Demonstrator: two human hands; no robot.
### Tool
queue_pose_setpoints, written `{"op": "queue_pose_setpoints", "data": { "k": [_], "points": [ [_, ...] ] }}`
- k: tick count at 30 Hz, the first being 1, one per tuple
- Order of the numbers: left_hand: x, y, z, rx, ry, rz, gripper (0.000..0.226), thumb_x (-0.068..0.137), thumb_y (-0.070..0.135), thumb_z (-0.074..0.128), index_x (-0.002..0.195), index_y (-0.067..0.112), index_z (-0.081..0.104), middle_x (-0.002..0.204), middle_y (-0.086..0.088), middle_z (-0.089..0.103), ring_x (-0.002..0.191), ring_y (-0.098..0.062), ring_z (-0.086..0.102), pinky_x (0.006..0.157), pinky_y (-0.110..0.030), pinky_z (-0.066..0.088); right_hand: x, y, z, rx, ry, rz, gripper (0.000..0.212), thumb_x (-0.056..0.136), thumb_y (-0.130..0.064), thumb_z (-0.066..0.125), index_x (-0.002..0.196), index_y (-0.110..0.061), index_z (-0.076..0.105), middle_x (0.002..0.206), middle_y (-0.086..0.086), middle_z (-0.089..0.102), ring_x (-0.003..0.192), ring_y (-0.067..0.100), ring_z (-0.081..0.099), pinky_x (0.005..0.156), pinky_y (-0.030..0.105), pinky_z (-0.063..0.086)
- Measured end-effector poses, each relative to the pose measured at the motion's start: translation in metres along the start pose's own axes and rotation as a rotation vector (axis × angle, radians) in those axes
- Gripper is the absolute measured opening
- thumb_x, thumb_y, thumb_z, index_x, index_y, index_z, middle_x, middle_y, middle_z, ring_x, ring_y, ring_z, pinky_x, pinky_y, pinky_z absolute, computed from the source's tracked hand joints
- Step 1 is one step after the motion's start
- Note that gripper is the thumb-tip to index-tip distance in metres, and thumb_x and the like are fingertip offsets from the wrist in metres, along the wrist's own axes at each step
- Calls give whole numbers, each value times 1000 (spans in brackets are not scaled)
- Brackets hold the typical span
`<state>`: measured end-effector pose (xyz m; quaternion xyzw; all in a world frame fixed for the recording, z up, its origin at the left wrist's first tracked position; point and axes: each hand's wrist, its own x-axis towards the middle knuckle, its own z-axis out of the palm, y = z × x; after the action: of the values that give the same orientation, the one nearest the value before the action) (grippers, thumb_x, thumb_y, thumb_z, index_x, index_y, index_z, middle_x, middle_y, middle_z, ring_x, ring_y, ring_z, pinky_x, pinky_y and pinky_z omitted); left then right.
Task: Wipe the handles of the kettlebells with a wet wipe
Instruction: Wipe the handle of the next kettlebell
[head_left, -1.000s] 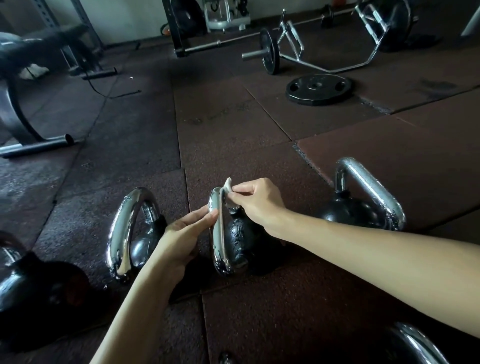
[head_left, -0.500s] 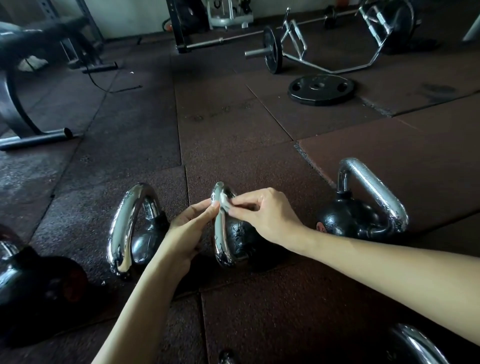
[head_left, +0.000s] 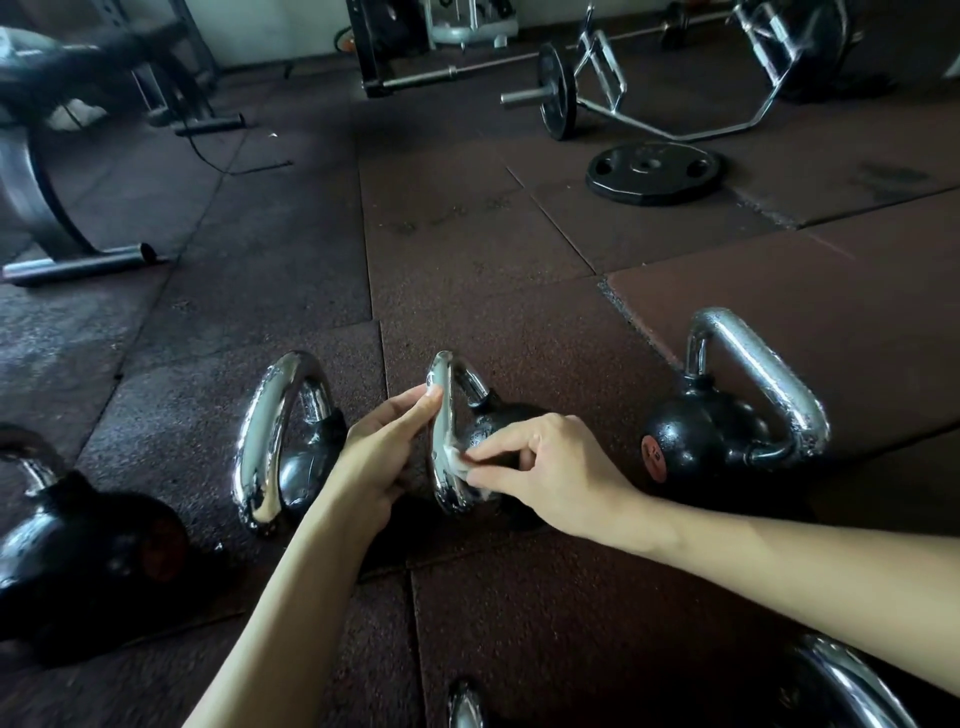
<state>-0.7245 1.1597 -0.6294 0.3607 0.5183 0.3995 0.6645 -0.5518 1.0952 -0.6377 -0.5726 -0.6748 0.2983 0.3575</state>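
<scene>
Several black kettlebells with chrome handles lie on the rubber floor. The middle kettlebell (head_left: 493, 426) has its chrome handle (head_left: 444, 395) turned toward me. My right hand (head_left: 550, 473) pinches a small white wet wipe (head_left: 460, 465) against the lower part of that handle. My left hand (head_left: 382, 452) steadies the handle from the left, its fingertips pressed on the upper bar. Another kettlebell (head_left: 291, 447) lies just left of my left hand, and a third kettlebell (head_left: 727, 426) lies to the right.
A further kettlebell (head_left: 78, 551) sits at the far left, and chrome handles (head_left: 852, 686) show at the bottom edge. A loose weight plate (head_left: 654, 171), a loaded hex bar (head_left: 675, 88) and a bench frame (head_left: 52, 218) stand farther back on the floor mats.
My right hand has slid the wipe from the top of the middle handle down to its lower curve. My left hand stays pressed on the upper bar.
</scene>
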Motion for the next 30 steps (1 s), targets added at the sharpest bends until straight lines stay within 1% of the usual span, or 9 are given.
{"op": "queue_pose_setpoints", "data": {
  "k": [2, 4, 7, 11, 13, 16, 20, 23, 30],
  "points": [
    [1, 0, 0, 26, 4, 11, 31, 96, 27, 70, 124, 15, 72, 60, 4, 69, 37, -3, 58, 36, -13, 41, 3, 0, -2, -13, 6, -32, 19, 83, -21, 85, 102, -19, 84, 54, -38, 55, 59, -18, 56, 61, 2, 38],
    [0, 0, 2, 50, 5, 24, 30, 97, 26, 68, 125, 14, 71, 57, 5, 67, 33, -2, 53, 34, -11, 38, 0, 2, -1, -22, 12, -71, 18, 82, -21, 86, 100, -19, 84, 74, -28, 70, 62, -17, 58, 61, 3, 38],
    [4, -2, 4, 46, 6, 35, 32, 95, 27, 72, 124, 13, 72, 92, -11, 76, 43, -6, 62, 38, -15, 44, -7, 19, 2, -71, 31, -137, 15, 82, -25, 86, 94, -17, 84, 91, -10, 79, 69, -11, 64, 64, 4, 40],
    [12, -7, 9, 79, 56, 73, 31, 87, 31, 81, 114, 18, 78, 103, -13, 79, 75, -19, 75, 67, -29, 59, -4, 38, -7, -250, -28, -185, 17, 84, -31, 83, 98, -21, 84, 97, -11, 79, 87, -1, 71, 78, 23, 57],
    [17, -7, 17, 134, 125, 128, 26, 82, 30, 86, 104, 18, 81, 100, -9, 81, 87, -20, 76, 82, -35, 61, 0, 36, -19, -282, -35, -154, 16, 85, -31, 83, 100, -25, 83, 97, -15, 79, 86, -6, 70, 78, 17, 54],
    [22, 0, 37, 287, 202, 205, 25, 74, 38, 91, 93, 24, 83, 87, 6, 80, 75, -4, 68, 73, -22, 51, 4, 33, -40, -11, 114, 177, 17, 84, -42, 82, 96, -30, 83, 87, -19, 78, 79, -12, 67, 70, 11, 48],
    [27, 8, 70, 465, 173, 248, 30, 66, 53, 89, 86, 32, 82, 69, 16, 72, 61, -2, 62, 64, -22, 47, 10, 36, -72, 297, 304, 530, 25, 83, -42, 83, 105, -31, 79, 69, -16, 67, 60, 6, 51, 59, 21, 37],
    [28, 14, 92, 595, 121, 255, 35, 68, 57, 87, 91, 33, 79, 67, 16, 72, 54, -1, 63, 58, -22, 51, 7, 29, -93, 388, 313, 570, 14, 88, -32, 81, 101, -34, 77, 83, -3, 69, 67, 14, 41, 57, 27, 34],
    [6, 30, 77, 778, 151, 478, 26, 84, 59, 76, 102, 41, 80, 96, 17, 77, 84, 0, 63, 68, -22, 48, 6, 14, -113, 527, 151, 497, 23, 95, -19, 73, 118, -19, 73, 89, -5, 69, 59, 5, 40, 50, 20, 33]
  ]
}}
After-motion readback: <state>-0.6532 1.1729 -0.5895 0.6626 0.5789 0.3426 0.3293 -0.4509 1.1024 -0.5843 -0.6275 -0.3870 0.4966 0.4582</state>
